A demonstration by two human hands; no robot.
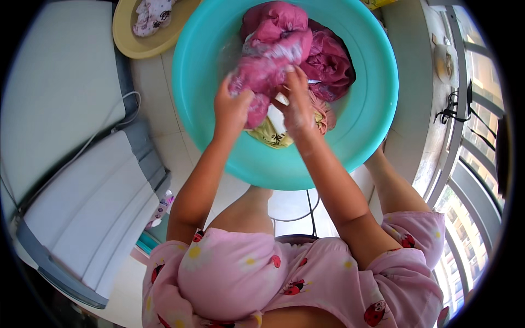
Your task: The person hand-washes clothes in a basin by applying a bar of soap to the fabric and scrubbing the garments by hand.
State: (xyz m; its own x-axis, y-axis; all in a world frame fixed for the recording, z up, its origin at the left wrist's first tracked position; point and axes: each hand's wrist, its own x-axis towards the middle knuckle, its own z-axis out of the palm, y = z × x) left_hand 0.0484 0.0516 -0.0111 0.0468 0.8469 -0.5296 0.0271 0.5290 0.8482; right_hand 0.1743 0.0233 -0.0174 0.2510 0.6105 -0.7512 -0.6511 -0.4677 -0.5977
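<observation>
A large turquoise plastic basin [262, 172] stands on the floor before me. Inside it lies a wet pink garment [262, 69] with white suds on its upper folds. My left hand [231, 106] grips the near left edge of this cloth, thumb on top. My right hand [297, 100] is at its right side, fingers bent and slightly blurred; whether they pinch the cloth is unclear. A darker magenta part of cloth [328, 61] bunches at the right. Below my hands are a yellow cloth [270, 133] with dark print and a peach-coloured cloth [324, 112].
A beige basin [135, 49] holding a white patterned cloth [151, 18] stands at the upper left. A white and grey appliance [90, 205] with a cable [102, 119] occupies the left. Barred windows [471, 180] run along the right, with a black cord [451, 108] beside them.
</observation>
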